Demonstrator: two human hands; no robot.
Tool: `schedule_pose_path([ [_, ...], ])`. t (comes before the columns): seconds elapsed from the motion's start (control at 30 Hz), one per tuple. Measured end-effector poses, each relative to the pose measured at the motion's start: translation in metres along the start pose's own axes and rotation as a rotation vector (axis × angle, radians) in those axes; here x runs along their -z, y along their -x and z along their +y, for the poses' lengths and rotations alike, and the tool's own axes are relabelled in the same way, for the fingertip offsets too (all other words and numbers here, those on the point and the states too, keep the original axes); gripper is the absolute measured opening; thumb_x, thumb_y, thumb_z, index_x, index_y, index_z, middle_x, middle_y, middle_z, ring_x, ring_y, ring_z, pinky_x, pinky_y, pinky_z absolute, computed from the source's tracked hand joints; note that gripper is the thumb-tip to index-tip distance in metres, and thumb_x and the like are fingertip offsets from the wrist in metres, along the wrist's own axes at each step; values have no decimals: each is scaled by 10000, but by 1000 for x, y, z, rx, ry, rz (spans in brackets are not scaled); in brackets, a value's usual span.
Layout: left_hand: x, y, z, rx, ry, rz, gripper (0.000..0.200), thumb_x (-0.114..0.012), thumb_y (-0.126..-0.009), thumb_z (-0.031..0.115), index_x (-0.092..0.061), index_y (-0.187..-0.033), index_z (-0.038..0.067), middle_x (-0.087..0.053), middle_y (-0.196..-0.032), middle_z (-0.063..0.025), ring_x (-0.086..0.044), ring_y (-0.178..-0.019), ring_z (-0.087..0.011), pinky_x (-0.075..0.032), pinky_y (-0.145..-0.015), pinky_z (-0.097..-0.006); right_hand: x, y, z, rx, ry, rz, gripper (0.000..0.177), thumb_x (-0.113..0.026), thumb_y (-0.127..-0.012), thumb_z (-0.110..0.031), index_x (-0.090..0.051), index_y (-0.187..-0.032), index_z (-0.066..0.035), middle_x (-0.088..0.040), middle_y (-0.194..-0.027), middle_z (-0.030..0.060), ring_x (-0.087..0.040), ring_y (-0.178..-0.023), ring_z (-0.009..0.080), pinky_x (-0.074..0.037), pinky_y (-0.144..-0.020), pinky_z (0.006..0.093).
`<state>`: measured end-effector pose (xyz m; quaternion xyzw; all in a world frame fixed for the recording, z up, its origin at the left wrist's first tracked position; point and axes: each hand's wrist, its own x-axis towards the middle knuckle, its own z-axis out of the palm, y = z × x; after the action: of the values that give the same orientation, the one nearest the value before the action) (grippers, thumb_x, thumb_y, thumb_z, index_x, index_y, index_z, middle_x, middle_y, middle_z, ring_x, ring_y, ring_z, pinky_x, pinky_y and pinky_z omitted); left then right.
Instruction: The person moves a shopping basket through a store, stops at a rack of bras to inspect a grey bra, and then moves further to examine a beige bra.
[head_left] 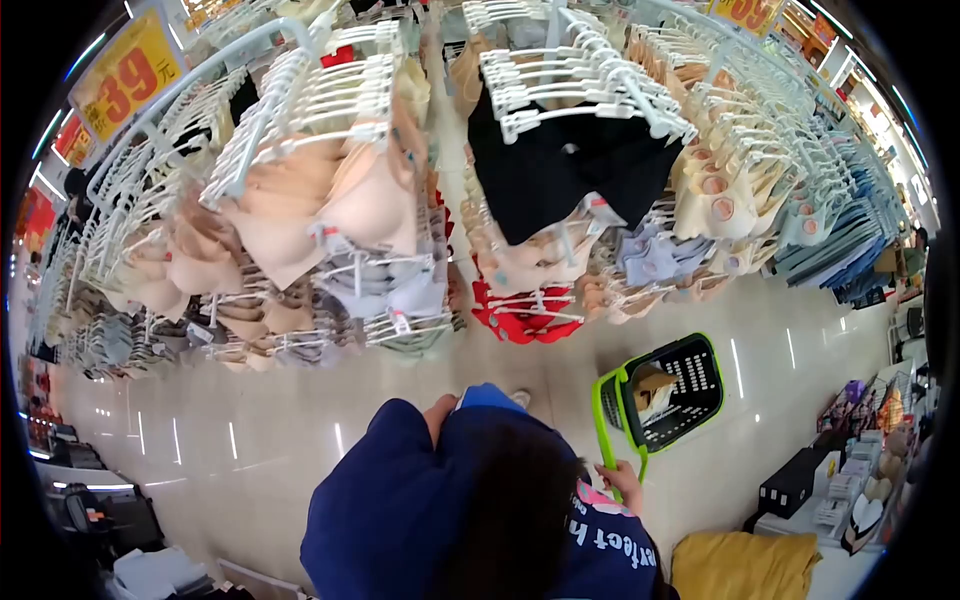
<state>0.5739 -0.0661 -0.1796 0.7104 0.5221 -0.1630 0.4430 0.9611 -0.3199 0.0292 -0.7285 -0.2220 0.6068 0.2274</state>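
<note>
My right hand grips the green handle of a black shopping basket, which is on the floor to my right. Inside the basket lies a brown and white item whose kind I cannot make out. In front of my navy top, my left hand shows only in part beside the sleeve. Its fingers are too hidden to tell what they do.
Ahead stand racks of bras on white hangers: beige bras, black ones and red ones. A yellow price sign hangs at left. Mustard cloth and a black box are at lower right.
</note>
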Motion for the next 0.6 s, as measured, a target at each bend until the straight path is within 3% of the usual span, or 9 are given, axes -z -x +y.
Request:
schedule_pose_path([
  [0.07,-2,14,-5,-26,-18,-6,422,-572,-598,396,-618,-777,16,-564,-858,-219,-544,-842,-343,-429,-720,-382,-42,-15,24,78,147,191,353,-633,-674,-348,-510,-570,-33,-461,-472,34,-460,-396,114,-373,-376,250],
  [0.17,-5,35,-20,-52,-50,-8,411,-573,-599,387,-619,-776,18,-565,-856,-217,-546,-837,-342,-430,-719,-383,-83,-21,58,141,301,362,444,-599,-665,-434,-541,-632,5,-522,-532,131,-527,-503,216,-404,-487,348],
  [0.3,-23,82,-74,-50,-73,5,397,-574,-602,376,-620,-775,21,-567,-853,-215,-548,-830,-342,-430,-717,-384,-117,-7,84,106,294,367,510,-544,-684,-499,-554,-665,10,-535,-575,173,-542,-576,285,-407,-547,373],
  [0.47,-55,170,-155,123,34,44,368,-577,-617,333,-613,-791,11,-576,-847,-205,-561,-825,-316,-435,-709,-357,-176,5,105,92,246,368,574,-485,-705,-548,-548,-668,21,-529,-600,207,-537,-609,335,-404,-566,389],
  [0.6,-71,243,-215,237,124,28,370,-577,-619,334,-612,-796,11,-577,-847,-204,-561,-824,-315,-436,-708,-355,-236,29,117,79,309,310,597,-487,-698,-559,-543,-662,34,-535,-599,205,-542,-604,326,-411,-568,387],
])
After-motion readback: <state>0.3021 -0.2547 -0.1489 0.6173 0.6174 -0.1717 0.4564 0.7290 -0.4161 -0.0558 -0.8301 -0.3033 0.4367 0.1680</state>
